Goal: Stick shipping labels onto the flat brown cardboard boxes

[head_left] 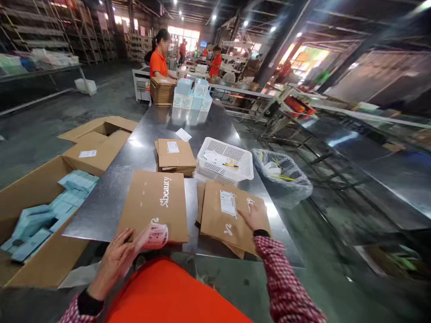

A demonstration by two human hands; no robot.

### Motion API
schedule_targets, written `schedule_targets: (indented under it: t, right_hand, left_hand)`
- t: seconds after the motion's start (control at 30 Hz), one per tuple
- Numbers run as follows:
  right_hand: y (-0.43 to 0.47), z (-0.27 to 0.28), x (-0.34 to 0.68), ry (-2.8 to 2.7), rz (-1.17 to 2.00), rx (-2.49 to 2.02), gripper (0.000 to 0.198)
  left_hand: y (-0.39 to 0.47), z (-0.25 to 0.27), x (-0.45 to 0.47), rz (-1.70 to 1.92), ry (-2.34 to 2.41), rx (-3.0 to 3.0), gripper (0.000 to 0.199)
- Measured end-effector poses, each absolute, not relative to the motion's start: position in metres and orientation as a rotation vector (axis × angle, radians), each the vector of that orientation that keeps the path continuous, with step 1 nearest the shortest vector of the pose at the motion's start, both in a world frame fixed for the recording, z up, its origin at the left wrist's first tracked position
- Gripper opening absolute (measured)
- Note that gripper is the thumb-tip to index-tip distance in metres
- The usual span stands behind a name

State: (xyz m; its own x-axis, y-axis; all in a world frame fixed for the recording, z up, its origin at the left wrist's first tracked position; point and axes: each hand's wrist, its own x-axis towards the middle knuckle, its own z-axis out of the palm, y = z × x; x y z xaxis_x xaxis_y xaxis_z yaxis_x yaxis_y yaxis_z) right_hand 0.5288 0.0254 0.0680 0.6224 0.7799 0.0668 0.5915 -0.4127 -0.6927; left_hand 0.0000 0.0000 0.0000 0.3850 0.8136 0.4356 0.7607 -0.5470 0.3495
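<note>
My left hand (116, 258) is at the near edge of the metal table, closed on a curled strip of printed labels (157, 236). The strip overlaps the near edge of a brown cardboard piece (155, 190) marked "beauty". My right hand (254, 216) rests with fingers stretched out on another flat cardboard piece (215, 220), which lies on a slightly skewed stack. A white printed label (228, 202) is on that cardboard, just left of my fingertips. Farther back is a smaller stack of flat cardboard (178, 154) with a label on top.
A white perforated basket (247, 163) holds papers and a yellow pen. Right of the table stands a plastic-lined bin (286, 197). An open carton (40, 269) of light-blue boxes is at left. Blue-white boxes (186, 102) and a cardboard stack (161, 92) stand near a co-worker (158, 63).
</note>
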Motion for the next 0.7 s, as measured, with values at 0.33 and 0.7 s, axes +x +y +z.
schedule_targets:
  t: [0.33,0.7]
  right_hand:
    - [0.060,0.075,0.261,-2.409,1.026,-0.985,0.017]
    - [0.034,0.105,0.230,-1.941,1.029,-0.924,0.030]
  left_hand:
    - [-0.013,0.015,-0.014,0.890,1.516,2.428,0.039]
    - [-0.013,0.098,0.039,1.058,1.614,1.835,0.031]
